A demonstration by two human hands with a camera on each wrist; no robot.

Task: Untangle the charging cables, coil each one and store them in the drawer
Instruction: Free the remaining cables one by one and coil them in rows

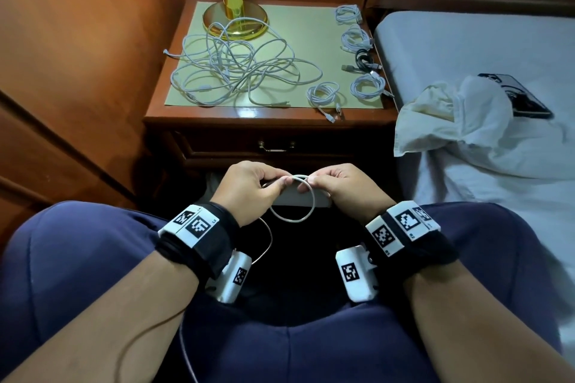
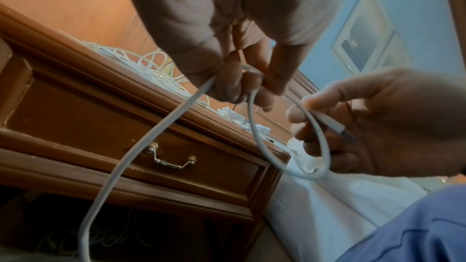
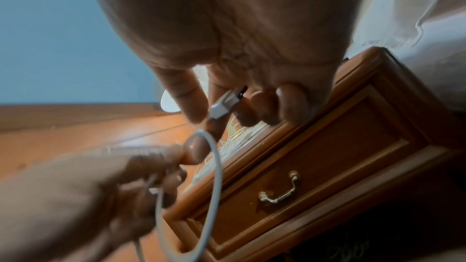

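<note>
between both hands, white cable (image 1: pixel 306 196) looped, left hand (image 1: pixel 249 188) pinching (right hand (image 1: pixel 339 185) too)

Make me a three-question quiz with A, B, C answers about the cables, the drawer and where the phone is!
1. Where is the phone?
A. on the bed
B. on the nightstand
C. in the drawer

2. What colour is the cable in the hands?
A. black
B. white
C. red

3. How is the drawer?
A. open
B. shut
C. taken out

Answers:
1 A: it lies on the bed by a crumpled cloth.
2 B: the left hand and right hand pinch a white loop.
3 B: its front sits flush under the nightstand top, handle untouched.
</note>
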